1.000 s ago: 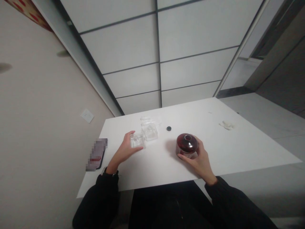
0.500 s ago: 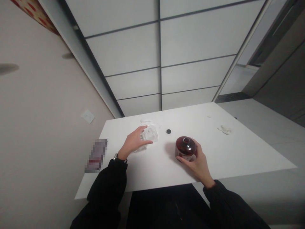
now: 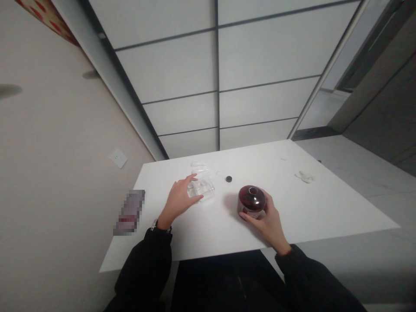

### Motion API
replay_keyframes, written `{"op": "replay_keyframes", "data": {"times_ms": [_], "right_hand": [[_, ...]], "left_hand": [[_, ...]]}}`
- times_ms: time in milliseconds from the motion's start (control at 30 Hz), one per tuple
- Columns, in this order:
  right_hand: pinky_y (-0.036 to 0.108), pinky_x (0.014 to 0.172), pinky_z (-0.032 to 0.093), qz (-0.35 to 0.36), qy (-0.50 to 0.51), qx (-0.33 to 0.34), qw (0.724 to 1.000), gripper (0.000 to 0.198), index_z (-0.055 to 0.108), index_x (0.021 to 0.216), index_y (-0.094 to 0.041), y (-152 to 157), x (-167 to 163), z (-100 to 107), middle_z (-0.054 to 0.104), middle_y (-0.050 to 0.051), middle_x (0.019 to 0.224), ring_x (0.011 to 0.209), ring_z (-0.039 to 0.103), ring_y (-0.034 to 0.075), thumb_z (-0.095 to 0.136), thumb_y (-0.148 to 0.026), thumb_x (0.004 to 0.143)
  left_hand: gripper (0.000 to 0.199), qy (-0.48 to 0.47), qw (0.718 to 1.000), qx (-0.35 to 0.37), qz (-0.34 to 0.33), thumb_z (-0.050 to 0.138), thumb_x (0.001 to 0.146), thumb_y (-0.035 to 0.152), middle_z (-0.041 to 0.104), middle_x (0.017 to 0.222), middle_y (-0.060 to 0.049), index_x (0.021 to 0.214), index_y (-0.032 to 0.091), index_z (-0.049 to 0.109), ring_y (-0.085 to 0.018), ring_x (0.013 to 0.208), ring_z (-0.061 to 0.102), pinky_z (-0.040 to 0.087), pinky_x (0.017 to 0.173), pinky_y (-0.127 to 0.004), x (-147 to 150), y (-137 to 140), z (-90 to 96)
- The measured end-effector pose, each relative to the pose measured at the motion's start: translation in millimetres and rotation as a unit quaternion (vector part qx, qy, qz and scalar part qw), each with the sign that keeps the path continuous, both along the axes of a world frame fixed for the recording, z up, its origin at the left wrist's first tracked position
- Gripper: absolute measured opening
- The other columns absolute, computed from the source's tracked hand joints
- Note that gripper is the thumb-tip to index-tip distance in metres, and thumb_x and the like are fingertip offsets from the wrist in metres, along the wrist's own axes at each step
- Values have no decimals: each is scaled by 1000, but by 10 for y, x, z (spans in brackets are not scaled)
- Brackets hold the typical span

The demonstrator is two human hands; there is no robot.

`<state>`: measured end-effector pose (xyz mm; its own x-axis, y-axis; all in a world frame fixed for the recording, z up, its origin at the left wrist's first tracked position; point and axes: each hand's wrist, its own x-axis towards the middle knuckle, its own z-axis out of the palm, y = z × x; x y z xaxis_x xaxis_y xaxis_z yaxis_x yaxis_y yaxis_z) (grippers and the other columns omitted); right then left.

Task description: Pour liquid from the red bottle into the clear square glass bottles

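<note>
While bent over the white tabletop (image 3: 302,208), had both hands on glassware. Left hand (image 3: 180,199) cupped around the near-left side of a clear container (image 3: 205,189), fingers curled over its top edge and thumb low against its side; looked a light grip rather than a firm clamp. Right hand (image 3: 267,220) wrapped around the near-right side of a dark red jar (image 3: 251,200), fingers pressed to its wall. Jar stood upright, mouth uncovered, right of centre and well apart from the container. Small black cap (image 3: 229,179) lay on its own between the two, a little farther off. Second clear piece (image 3: 199,166) sat just beyond the container, too faint to make out. Crumpled tissue (image 3: 303,176) lay far right; blurred flat object (image 3: 128,212) sat at the left edge.

Seemed to be the stage of steadying both vessels, nothing lifted or tipped. Any lift of the jar would call for a firmer hold and a level carry, given the uncovered mouth and the dark contents.
</note>
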<state>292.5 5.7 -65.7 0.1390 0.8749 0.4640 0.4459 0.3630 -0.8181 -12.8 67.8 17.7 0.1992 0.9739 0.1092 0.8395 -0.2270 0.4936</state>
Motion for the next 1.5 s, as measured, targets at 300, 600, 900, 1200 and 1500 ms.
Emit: {"op": "replay_keyframes", "data": {"times_ms": [300,600,900,1200,1500], "right_hand": [[53,107,59,5,-5,15,1000,82,50,144,-20,2,6,-18,66,18,140,127,69,34,87,-51,78],[54,108,60,27,-97,59,993,81,50,150,-21,-92,96,29,66,18,142,128,69,35,86,-48,82],[44,90,68,96,-282,106,949,75,42,160,-25,-135,369,470,68,17,134,116,74,31,72,-47,96],[46,90,66,150,-397,183,887,71,39,161,-19,34,369,781,71,19,132,117,72,32,69,-39,99],[49,93,64,168,-473,197,842,74,31,167,-22,94,277,944,69,17,139,122,67,34,64,-27,102]], "left_hand": [[78,-65,997,-15,-24,86,77,36,68,142,-6,144,30,47,-30,136,62,47,117,-49,-136,-10,-76],[69,-90,994,-9,-56,89,72,29,68,140,-10,131,27,53,-31,134,64,50,115,-50,-29,-360,-183],[70,-98,992,8,-78,89,74,31,61,149,-10,134,29,53,-32,139,60,51,118,-51,156,-773,-283],[75,-82,992,42,-85,92,72,34,67,141,-9,136,28,53,-32,132,66,57,112,-47,158,-766,-320],[78,-86,990,52,-99,92,73,33,67,139,-10,136,27,47,-31,128,67,58,109,-48,167,-766,-327]]}}
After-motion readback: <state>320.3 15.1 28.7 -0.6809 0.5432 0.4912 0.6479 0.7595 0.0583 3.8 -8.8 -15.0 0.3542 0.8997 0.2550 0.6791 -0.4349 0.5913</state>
